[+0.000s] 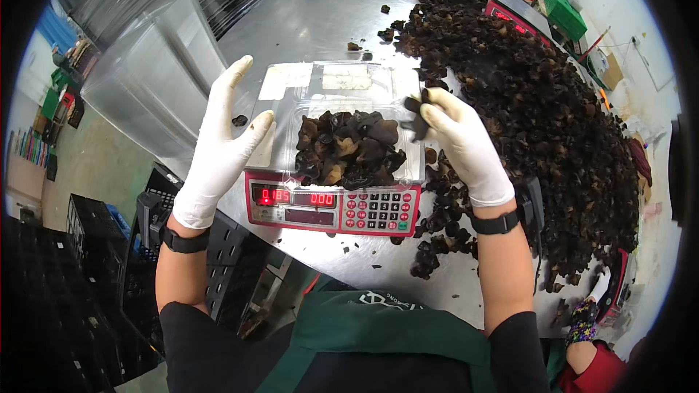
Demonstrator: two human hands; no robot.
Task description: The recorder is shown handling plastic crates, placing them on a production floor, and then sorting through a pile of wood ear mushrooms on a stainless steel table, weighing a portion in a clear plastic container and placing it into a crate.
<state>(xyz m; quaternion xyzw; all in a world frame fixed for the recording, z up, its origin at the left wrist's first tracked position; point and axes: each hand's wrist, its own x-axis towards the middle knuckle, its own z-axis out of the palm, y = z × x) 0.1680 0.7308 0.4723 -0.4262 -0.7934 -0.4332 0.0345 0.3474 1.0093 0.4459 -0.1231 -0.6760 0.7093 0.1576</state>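
Note:
A clear plastic clamshell box (357,101) lies with its lid raised back on the platform of a red digital scale (333,204), whose display is lit. Dark wood ear mushrooms (349,147) fill the near half of the box. At the right edge of the scale, my gloved right hand (461,136) pinches a few pieces of wood ear (418,114) between thumb and fingers. My gloved left hand (221,142) is at the scale's left side, thumb and fingers spread, holding nothing. Both hands wear white gloves, with black straps at the wrists.
A large heap of wood ear mushrooms (524,103) covers the right of the metal table (322,5). Stacked clear plastic boxes (158,76) stand at the left. Another scale (516,8) is at the far right. A co-worker's gloved hand (600,284) is at lower right. Black crates (93,240) stand lower left.

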